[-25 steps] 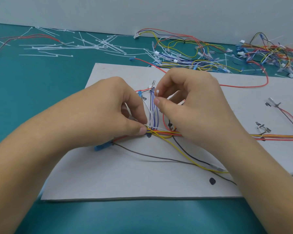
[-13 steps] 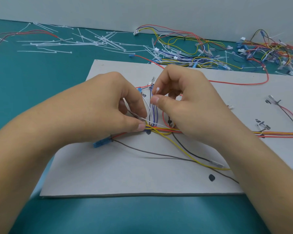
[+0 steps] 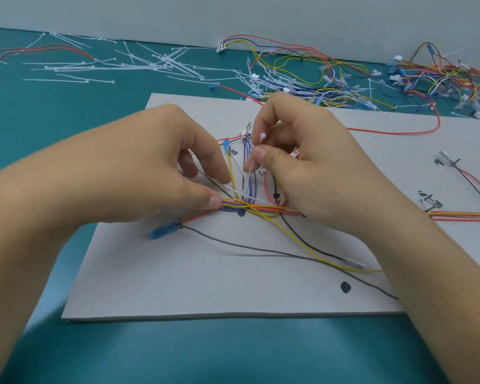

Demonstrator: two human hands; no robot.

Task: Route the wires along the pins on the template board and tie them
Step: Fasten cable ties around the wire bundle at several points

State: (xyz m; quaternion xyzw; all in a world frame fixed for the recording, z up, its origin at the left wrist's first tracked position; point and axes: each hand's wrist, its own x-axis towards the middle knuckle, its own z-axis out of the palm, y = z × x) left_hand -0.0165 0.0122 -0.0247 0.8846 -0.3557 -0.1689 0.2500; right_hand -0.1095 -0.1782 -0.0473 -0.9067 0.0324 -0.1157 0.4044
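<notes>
Black handwritten marks (image 3: pixel 438 162) on the template board (image 3: pixel 178 273) are too small to read, and the hands hide others. The left hand (image 3: pixel 150 173) has its grip clamped on the wires (image 3: pixel 261 208) mid-board, well short of the far edge of the bench (image 3: pixel 67 134). The right hand (image 3: pixel 311 167) pinches a white cable tie (image 3: pixel 248 171).

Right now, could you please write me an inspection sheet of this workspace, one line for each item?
Surface: green table, grey template board lying flat on it.
Job's things: wire bundle routed across the board; white cable tie at the bundle.
Clutter: loose cable ties and spare wire harnesses behind the board.
Hands: left hand pinches the wire bundle; right hand pinches the white cable tie.
Cables: a red wire runs across the board's far edge; a blue connector lies near the left hand.
Surroundings: plain grey wall.
</notes>
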